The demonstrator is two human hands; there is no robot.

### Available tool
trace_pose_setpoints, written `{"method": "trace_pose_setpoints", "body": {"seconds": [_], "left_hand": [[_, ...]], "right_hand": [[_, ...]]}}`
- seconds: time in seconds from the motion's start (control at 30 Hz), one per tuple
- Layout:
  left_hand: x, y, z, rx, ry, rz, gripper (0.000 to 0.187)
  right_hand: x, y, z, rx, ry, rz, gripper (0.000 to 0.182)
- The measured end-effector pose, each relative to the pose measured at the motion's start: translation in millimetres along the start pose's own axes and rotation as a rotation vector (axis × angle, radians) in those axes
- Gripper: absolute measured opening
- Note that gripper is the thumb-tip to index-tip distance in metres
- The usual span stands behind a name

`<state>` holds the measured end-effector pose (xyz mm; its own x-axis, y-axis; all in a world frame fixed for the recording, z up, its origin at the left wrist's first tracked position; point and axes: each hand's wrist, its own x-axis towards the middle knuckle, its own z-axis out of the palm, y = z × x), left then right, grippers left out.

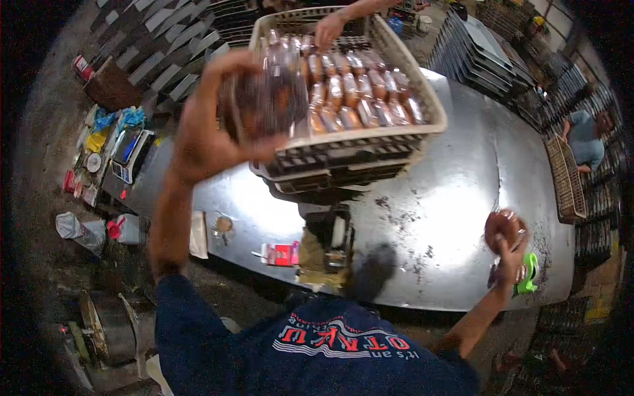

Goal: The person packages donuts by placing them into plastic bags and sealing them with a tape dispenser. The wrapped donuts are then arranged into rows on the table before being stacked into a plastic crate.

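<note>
My left hand (214, 125) is raised at the near left corner of a pale plastic crate (370, 137), its fingers wrapped round a clear-wrapped brown package (274, 99) blurred by motion. Rows of wrapped brown baked pieces (350, 92) fill the crate. Far to the right, over the metal table (456, 198), my right hand (507, 261) grips a round, shiny brown item in clear wrap (502, 228). Beside that hand lies a bright green object (529, 276).
Another person's hand (328, 30) reaches into the crate's far side. A person (584, 138) is at the right by a basket (561, 175). A red-and-white packet (281, 255) and a dark device (339, 237) are near the table's front edge. Trays (472, 49) are stacked behind.
</note>
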<state>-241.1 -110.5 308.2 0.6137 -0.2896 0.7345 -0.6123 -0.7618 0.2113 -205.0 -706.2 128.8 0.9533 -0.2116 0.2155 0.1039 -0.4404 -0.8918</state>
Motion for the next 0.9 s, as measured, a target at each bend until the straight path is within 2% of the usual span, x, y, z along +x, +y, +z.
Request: {"method": "trace_pose_setpoints", "body": {"seconds": [0.03,0.07,0.1,0.13,0.2,0.23,0.27,0.3,0.33,0.43,0.47,0.5,0.57,0.67,0.7,0.77,0.87,0.9], "left_hand": [[10.7,-34.3,-11.8,-0.007,0.0,-0.019,0.089],[25.2,-54.0,-18.5,-0.009,-0.011,-0.131,0.087],[42.0,-78.1,-18.9,-0.005,-0.028,-0.185,0.083],[61.1,-104.1,-15.5,-0.004,-0.045,-0.239,0.08],[101.6,-157.1,8.1,0.023,0.04,0.049,0.069],[119.4,-184.8,28.2,-0.044,0.054,0.014,0.079],[133.7,-189.7,39.0,0.189,-0.003,-0.125,0.083],[154.1,-204.5,50.9,-0.149,-0.172,-0.236,0.084],[155.3,-205.1,70.3,-0.089,-0.017,-0.136,0.07],[199.4,-311.8,173.0,0.074,-0.004,0.054,0.084],[208.2,-339.4,206.7,0.132,0.064,0.141,0.09],[210.7,-325.9,210.7,0.056,-0.076,0.098,0.096],[207.2,-325.7,231.0,0.038,-0.095,0.129,0.103],[203.5,-327.6,245.1,0.022,-0.134,0.148,0.094],[202.6,-329.1,248.5,0.016,-0.145,0.152,0.091],[202.2,-330.8,251.8,-0.007,-0.16,0.141,0.085],[199.9,-334.4,257.7,-0.053,-0.179,0.116,0.077],[198.2,-336.4,260.5,-0.075,-0.188,0.101,0.074]], "right_hand": [[0.6,-64.3,29.7,0.109,-0.04,-0.054,0.081],[13.2,-94.1,44.7,0.018,-0.061,-0.19,0.082],[24.0,-123.9,62.8,0.08,-0.099,-0.317,0.082],[37.6,-153.4,77.9,-0.057,-0.089,-0.413,0.083],[56.2,-211.1,115.5,-0.129,-0.036,-0.514,0.082],[66.6,-226.0,130.0,-0.104,-0.001,-0.495,0.082],[82.5,-246.7,136.8,-0.314,-0.043,-0.654,0.084],[89.7,-267.1,158.7,-0.239,-0.021,-0.702,0.086],[94.8,-289.6,178.8,-0.232,0.022,-0.702,0.088],[142.6,-323.4,214.5,-0.463,0.119,-0.76,0.089],[154.5,-331.0,231.8,-0.261,0.006,-0.693,0.088],[169.5,-338.3,244.2,-0.258,-0.028,-0.69,0.089],[193.9,-350.7,269.3,-0.278,-0.028,-0.685,0.094],[214.4,-369.2,304.6,-0.45,0.168,-0.7,0.102],[225.8,-370.9,316.2,-0.459,0.173,-0.675,0.106],[257.6,-365.4,340.8,-0.477,0.178,-0.625,0.112],[306.5,-337.2,375.5,-0.348,0.124,-0.552,0.116],[312.4,-335.3,383.3,-0.306,0.004,-0.516,0.118]]}}
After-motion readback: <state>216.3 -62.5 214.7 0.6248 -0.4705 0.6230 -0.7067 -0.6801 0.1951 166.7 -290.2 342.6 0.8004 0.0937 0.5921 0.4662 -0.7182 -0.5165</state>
